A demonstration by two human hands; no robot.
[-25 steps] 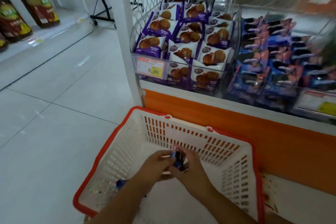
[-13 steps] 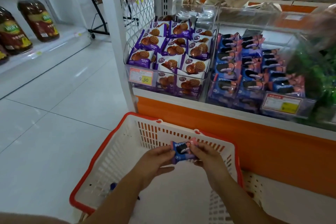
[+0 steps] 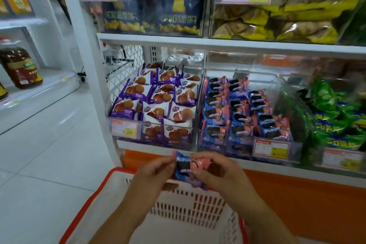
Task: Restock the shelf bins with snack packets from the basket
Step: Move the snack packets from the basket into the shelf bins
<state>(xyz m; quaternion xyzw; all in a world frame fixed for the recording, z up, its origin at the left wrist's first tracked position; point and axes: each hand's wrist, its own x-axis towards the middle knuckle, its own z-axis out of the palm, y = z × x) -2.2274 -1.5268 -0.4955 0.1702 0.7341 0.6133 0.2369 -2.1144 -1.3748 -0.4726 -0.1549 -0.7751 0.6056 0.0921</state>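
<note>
Both hands hold a small stack of blue-and-pink snack packets [image 3: 185, 166] above the far rim of the white basket with the red rim [image 3: 111, 178]. My left hand [image 3: 153, 174] pinches the stack's left edge and my right hand [image 3: 219, 172] grips its right side. Straight ahead, the middle clear shelf bin [image 3: 221, 140] holds several matching blue-and-pink packets [image 3: 237, 105]. The bin to its left [image 3: 158, 125] is full of purple-and-white biscuit packets.
A bin of green packets [image 3: 332, 109] stands at the right. The upper shelf carries dark blue bags [image 3: 154, 2] and yellow bags [image 3: 277, 16]. A white shelf post [image 3: 89, 65] rises on the left; beyond it lie tiled floor and oil bottles [image 3: 21, 67].
Both hands have lifted the packets out of the basket, up to the level of the shelf's orange base. My view has tilted up, bringing the upper shelf into sight.
</note>
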